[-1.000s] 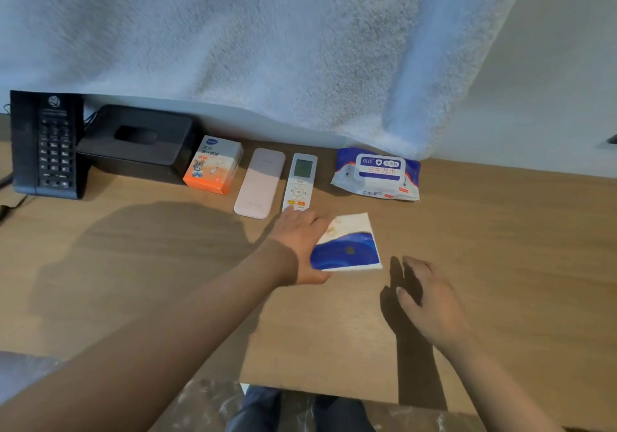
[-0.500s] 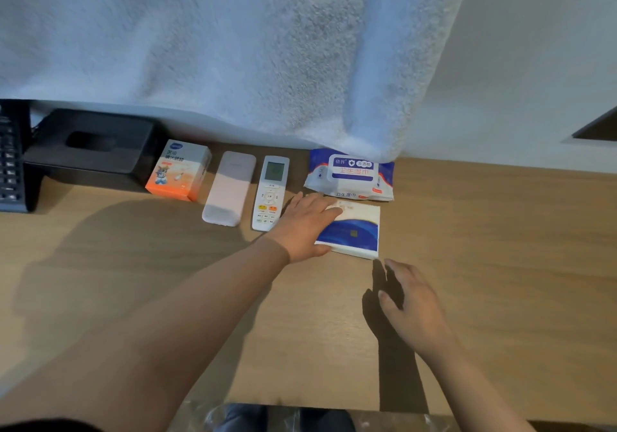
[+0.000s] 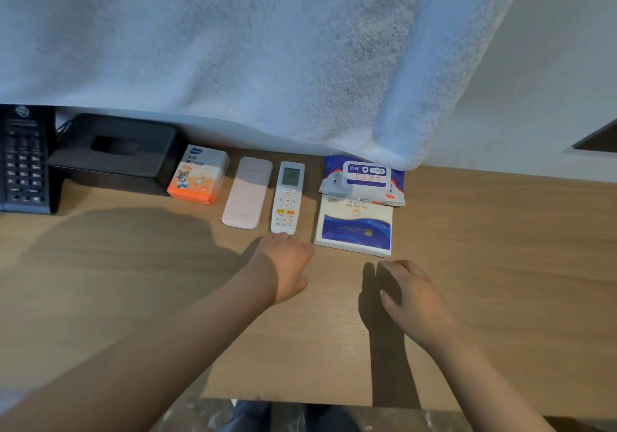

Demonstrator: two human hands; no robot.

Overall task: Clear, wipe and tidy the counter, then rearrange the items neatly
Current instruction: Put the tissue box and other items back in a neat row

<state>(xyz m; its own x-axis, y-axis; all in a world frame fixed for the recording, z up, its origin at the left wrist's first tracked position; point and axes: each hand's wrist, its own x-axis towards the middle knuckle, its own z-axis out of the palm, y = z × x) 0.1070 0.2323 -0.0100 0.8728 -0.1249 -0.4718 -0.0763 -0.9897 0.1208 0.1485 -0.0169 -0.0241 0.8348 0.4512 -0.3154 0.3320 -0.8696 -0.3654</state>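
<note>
On the wooden counter [image 3: 484,264] a row of items lies along the back: an orange and white box [image 3: 198,174], a pink flat case [image 3: 247,192], a white remote [image 3: 287,196] and a wet-wipes pack [image 3: 362,179]. A blue and white tissue packet [image 3: 354,228] lies just in front of the wipes pack, touching it. My left hand [image 3: 287,264] rests on the counter just below the remote's near end, holding nothing. My right hand [image 3: 412,299] hovers loosely curled in front of the tissue packet, empty.
A black telephone [image 3: 23,161] and a black tissue box [image 3: 115,151] stand at the back left. A pale fluffy towel [image 3: 250,47] hangs over the back of the counter. The counter's front edge runs along the bottom, with my legs below it.
My left hand pushed the tissue packet back against the wipes pack, then let go and drew back to the left, below the remote. My right hand barely moved.
</note>
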